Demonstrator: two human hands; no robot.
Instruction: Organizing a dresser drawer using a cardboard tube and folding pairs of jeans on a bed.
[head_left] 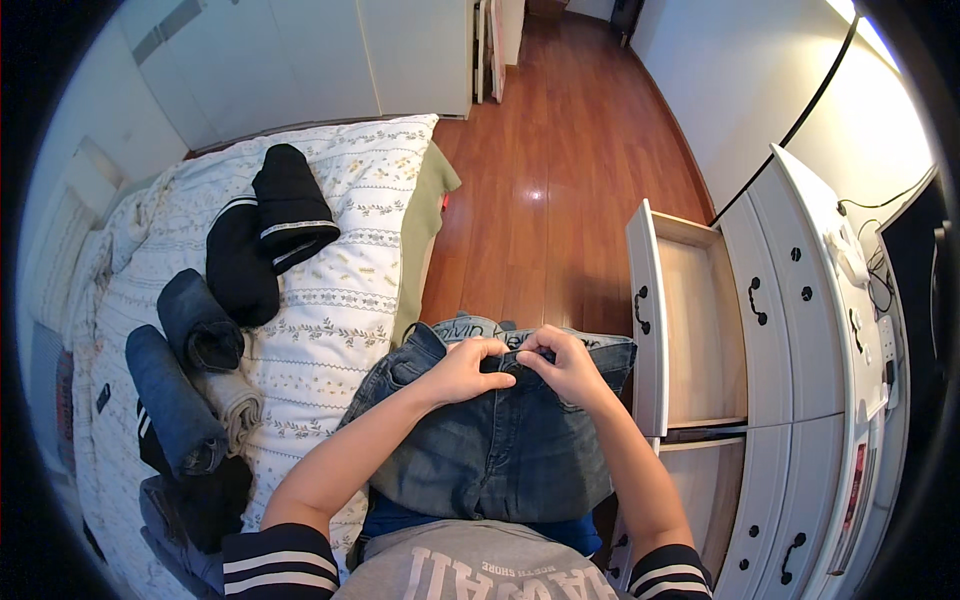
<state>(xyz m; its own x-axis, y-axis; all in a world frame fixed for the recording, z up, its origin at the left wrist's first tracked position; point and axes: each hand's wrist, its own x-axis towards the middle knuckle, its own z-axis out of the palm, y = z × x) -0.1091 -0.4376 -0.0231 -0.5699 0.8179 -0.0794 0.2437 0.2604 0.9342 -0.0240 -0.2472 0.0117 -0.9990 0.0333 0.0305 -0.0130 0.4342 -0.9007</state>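
A pair of blue-grey jeans (490, 440) lies across my lap, waistband away from me. My left hand (468, 368) and my right hand (566, 364) both pinch the denim at the waistband, fingers closed on the cloth close together near the middle. The far part of the jeans hangs over my knees toward the wooden floor.
On my left a bed with a white patterned quilt (340, 300) carries several rolled garments: two black rolls (265, 225), blue denim rolls (185, 370) and a beige roll (235, 400). At right stands a white dresser (800, 330) with an open drawer (695, 320). Wooden floor (560, 170) lies ahead.
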